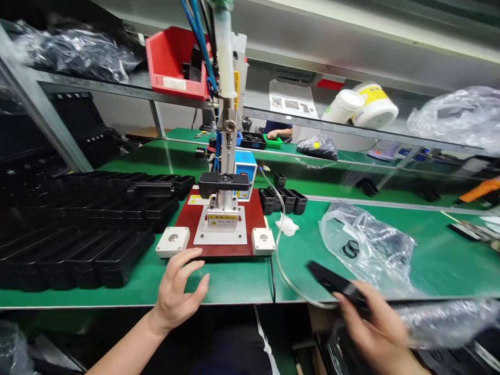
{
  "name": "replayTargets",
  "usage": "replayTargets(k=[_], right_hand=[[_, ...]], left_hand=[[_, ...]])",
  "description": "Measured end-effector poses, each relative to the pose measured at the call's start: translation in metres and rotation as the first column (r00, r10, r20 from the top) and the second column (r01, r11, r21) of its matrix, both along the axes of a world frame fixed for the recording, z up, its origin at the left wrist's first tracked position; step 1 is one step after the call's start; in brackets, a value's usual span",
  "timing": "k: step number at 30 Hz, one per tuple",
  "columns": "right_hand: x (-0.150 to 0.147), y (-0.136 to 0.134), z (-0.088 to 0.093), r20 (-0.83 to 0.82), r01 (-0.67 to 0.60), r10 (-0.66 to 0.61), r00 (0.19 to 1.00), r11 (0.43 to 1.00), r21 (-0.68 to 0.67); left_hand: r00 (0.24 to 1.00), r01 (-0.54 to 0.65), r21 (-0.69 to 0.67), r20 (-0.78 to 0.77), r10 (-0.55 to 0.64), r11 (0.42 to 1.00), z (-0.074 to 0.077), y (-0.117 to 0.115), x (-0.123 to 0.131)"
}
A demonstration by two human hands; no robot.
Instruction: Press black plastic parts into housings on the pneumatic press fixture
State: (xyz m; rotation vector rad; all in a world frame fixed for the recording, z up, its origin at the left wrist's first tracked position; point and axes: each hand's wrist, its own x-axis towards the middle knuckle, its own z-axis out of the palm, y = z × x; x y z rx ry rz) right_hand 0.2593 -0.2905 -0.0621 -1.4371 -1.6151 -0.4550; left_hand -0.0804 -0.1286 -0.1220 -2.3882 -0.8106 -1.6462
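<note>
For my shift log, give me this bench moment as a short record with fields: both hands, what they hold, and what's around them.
left hand: open, fingers spread, empty, close in front of the left white button
right hand: grips a flat black part, blurred, at the green bench edge
centre: press upright on a red base
left of press: black trays in rows
right of press: plastic bag with black rings inside
</note>
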Motion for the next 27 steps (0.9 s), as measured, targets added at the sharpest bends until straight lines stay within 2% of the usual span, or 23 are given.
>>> replayTargets(k=[1, 3, 6, 8, 12, 15, 19, 22, 23, 24, 25, 26, 27], right_hand=[[-0.018, 0.013, 0.002, 0.012, -0.114, 0.115, 0.993, 0.992, -0.06], [-0.054, 0.04, 0.008, -0.036, -0.334, 0.332, 0.943, 0.932, -0.139], [-0.097, 0.068, 0.014, -0.114, -0.472, 0.46, 0.881, 0.872, -0.13], [-0.113, 0.074, 0.014, -0.165, -0.516, 0.495, 0.853, 0.848, -0.122], [-0.125, 0.075, 0.011, -0.262, -0.595, 0.554, 0.791, 0.796, -0.112], [-0.128, 0.073, 0.01, -0.35, -0.636, 0.567, 0.746, 0.762, -0.122], [-0.129, 0.07, 0.011, -0.507, -0.709, 0.564, 0.652, 0.691, -0.144], [-0.128, 0.07, 0.01, -0.619, -0.785, 0.563, 0.547, 0.602, -0.146], [-0.127, 0.07, 0.009, -0.639, -0.796, 0.557, 0.531, 0.587, -0.15], [-0.126, 0.071, 0.007, -0.648, -0.796, 0.547, 0.53, 0.585, -0.158], [-0.125, 0.071, 0.006, -0.648, -0.788, 0.536, 0.541, 0.592, -0.168], [-0.123, 0.072, 0.004, -0.647, -0.776, 0.521, 0.557, 0.605, -0.18], [-0.121, 0.073, 0.003, -0.647, -0.763, 0.505, 0.571, 0.618, -0.191]], left_hand=[[0.998, 0.069, -0.06, 0.0, -0.069, 0.996, 0.004, -0.007, 0.007], [0.988, 0.154, -0.188, 0.018, -0.153, 0.97, 0.011, -0.018, 0.017], [0.974, 0.229, -0.4, 0.09, -0.21, 0.887, 0.019, -0.025, 0.022], [0.959, 0.285, -0.535, 0.152, -0.241, 0.795, 0.022, -0.026, 0.021], [0.919, 0.378, -0.757, 0.238, -0.314, 0.533, 0.023, -0.027, 0.021], [0.871, 0.422, -0.849, 0.282, -0.403, 0.318, 0.022, -0.029, 0.025], [0.774, 0.513, -0.856, 0.429, -0.466, 0.063, 0.018, -0.03, 0.029], [0.681, 0.583, -0.792, 0.598, -0.423, -0.18, 0.015, -0.03, 0.029], [0.659, 0.593, -0.767, 0.637, -0.4, -0.243, 0.014, -0.031, 0.028], [0.648, 0.597, -0.751, 0.659, -0.382, -0.282, 0.013, -0.031, 0.027], [0.647, 0.596, -0.748, 0.662, -0.378, -0.291, 0.013, -0.03, 0.026], [0.656, 0.593, -0.759, 0.649, -0.385, -0.268, 0.013, -0.03, 0.024], [0.681, 0.585, -0.783, 0.616, -0.396, -0.212, 0.014, -0.028, 0.022]])
